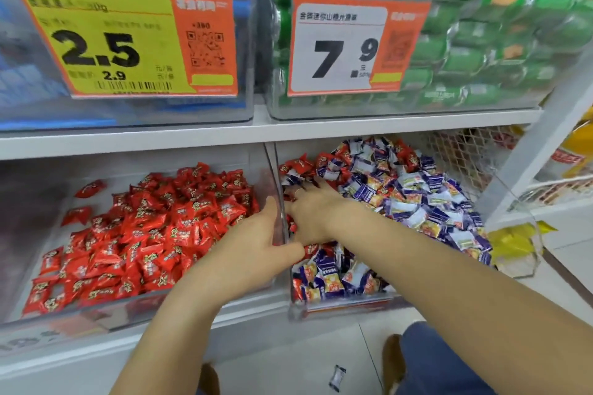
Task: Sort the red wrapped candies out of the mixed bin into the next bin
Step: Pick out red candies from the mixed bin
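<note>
White shelving (pixel 288 131) carries orange price signs (pixel 128 32) above a pale tiled floor (pixel 321 359).

- Divider (pixel 278 199) stands between two bins on the lower shelf.
- Left of it: next bin (pixel 38 202).
- Right of it: mixed bin (pixel 346 305).
- Left hand (pixel 256 253) lies against the divider; right hand (pixel 313 213) just right of it, in the mixed bin.
- One candy (pixel 337 378) lies on the floor in front.

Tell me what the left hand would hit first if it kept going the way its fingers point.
Probably the clear divider wall between the bins; the left hand already lies against it. Depth is unclear.
</note>
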Action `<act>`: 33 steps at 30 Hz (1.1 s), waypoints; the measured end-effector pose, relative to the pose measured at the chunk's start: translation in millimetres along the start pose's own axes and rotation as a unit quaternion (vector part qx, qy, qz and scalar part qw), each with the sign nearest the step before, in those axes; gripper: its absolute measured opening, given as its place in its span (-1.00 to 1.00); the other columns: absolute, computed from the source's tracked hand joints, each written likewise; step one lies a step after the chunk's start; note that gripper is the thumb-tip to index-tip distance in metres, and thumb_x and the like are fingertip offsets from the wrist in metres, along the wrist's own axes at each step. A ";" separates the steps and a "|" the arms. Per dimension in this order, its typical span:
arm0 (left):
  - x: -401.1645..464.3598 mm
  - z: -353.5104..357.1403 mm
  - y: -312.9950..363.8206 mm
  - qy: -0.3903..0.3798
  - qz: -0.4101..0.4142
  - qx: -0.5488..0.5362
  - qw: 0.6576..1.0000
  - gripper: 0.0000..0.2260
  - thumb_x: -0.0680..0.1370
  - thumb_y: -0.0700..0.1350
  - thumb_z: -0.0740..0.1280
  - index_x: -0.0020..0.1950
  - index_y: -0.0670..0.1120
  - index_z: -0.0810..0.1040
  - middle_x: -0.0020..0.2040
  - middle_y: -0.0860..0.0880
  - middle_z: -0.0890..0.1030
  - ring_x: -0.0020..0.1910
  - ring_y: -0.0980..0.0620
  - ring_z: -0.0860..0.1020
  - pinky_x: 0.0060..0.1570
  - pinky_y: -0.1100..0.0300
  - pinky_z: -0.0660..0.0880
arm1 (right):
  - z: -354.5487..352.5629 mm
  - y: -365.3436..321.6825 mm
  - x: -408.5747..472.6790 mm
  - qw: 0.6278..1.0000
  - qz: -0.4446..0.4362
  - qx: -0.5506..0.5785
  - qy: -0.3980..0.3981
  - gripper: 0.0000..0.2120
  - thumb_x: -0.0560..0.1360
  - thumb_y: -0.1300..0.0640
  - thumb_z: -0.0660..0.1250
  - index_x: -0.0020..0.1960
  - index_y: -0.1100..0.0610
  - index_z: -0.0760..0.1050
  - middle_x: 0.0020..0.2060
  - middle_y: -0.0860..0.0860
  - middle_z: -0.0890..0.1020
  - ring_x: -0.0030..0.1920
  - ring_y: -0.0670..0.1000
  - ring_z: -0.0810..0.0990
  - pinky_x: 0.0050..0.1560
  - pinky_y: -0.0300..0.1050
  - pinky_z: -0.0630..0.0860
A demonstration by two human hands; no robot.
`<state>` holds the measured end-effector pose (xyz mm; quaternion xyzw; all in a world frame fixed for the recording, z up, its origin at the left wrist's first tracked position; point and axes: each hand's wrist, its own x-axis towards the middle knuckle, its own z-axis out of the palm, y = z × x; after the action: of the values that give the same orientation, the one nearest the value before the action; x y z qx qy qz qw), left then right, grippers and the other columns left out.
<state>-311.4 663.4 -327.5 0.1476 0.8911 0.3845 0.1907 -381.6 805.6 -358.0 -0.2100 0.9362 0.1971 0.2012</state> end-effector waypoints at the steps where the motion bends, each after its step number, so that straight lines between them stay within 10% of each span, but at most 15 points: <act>1: -0.9 0.4 0.9 0.001 0.000 0.007 1.000 -0.22 0.49 0.01 0.31 0.56 -0.09 -0.07 0.10 -0.14 0.57 -0.16 0.06 0.53 -0.11 0.08 0.49 | -4.6 -0.9 1.2 1.000 0.003 -0.014 -0.016 -0.25 0.44 -0.35 0.17 0.52 -0.09 0.05 0.45 0.14 0.24 0.43 0.19 0.22 0.41 0.21 0.15; 10: -8.9 0.1 3.6 -0.004 0.001 0.016 1.000 -0.24 0.54 0.02 0.26 0.56 -0.08 -0.17 0.21 -0.06 0.48 -0.17 0.08 0.48 -0.20 0.21 0.44 | -16.1 38.5 -44.3 0.995 0.080 -0.021 0.054 -0.43 0.47 -0.30 0.17 0.32 0.04 0.39 -0.08 0.03 0.50 -0.07 0.10 0.50 -0.17 -0.10 0.40; 16: -6.8 0.1 9.9 -0.002 -0.035 0.081 0.996 -0.24 0.53 0.04 0.25 0.55 -0.13 -0.14 0.46 -0.22 0.28 0.28 -0.04 0.43 0.20 0.19 0.39 | 27.1 71.1 -93.1 0.967 0.135 0.104 0.191 -0.33 0.47 -0.39 0.03 0.38 0.04 0.33 0.32 0.06 0.42 0.33 0.09 0.33 0.30 0.03 0.27; 19: -3.9 3.2 22.7 0.103 -0.007 0.140 0.985 -0.23 0.53 0.08 0.26 0.55 -0.17 -0.09 0.55 -0.16 -0.01 0.52 -0.04 -0.01 0.44 0.18 -0.03 | 42.8 77.5 -112.2 0.948 0.136 0.188 0.219 -0.15 0.26 -0.54 -0.12 0.35 -0.10 0.38 0.37 -0.05 0.38 0.41 -0.01 0.25 0.47 0.09 0.00; 22: -0.9 10.1 38.9 0.225 0.078 0.145 0.960 -0.37 0.55 0.08 0.24 0.53 -0.14 0.12 0.49 -0.09 0.21 0.46 -0.01 0.12 0.39 0.25 0.02 | 57.4 83.6 -127.6 0.907 0.117 0.308 0.261 -0.19 0.22 -0.60 -0.02 0.30 -0.21 0.41 0.39 -0.12 0.37 0.42 -0.08 0.24 0.48 0.09 -0.01; 28: 24.8 43.3 56.6 0.207 0.153 0.142 0.956 -0.60 0.60 -0.12 0.17 0.45 -0.03 0.32 0.42 0.03 0.37 0.39 0.07 0.28 0.32 0.34 0.11 | 73.4 92.9 -142.6 0.821 0.103 0.448 0.339 -0.78 0.51 -0.08 0.30 0.14 -0.10 0.56 0.09 -0.17 0.55 0.13 -0.22 0.47 0.09 -0.53 0.26; 33: 43.8 70.3 64.2 0.148 0.152 0.152 0.965 -0.58 0.63 0.01 0.12 0.49 0.04 0.23 0.47 0.07 0.28 0.42 0.08 0.24 0.35 0.28 0.14 | 85.7 91.5 -131.8 0.791 0.129 0.452 0.391 -0.89 0.48 0.07 0.39 -0.01 -0.08 0.59 -0.05 -0.18 0.59 0.00 -0.16 0.53 0.05 -0.21 0.44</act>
<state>-310.8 768.0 -334.2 0.2497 0.9246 0.2861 -0.0289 -290.1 962.1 -343.5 -0.0314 0.9358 -0.3230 -0.1375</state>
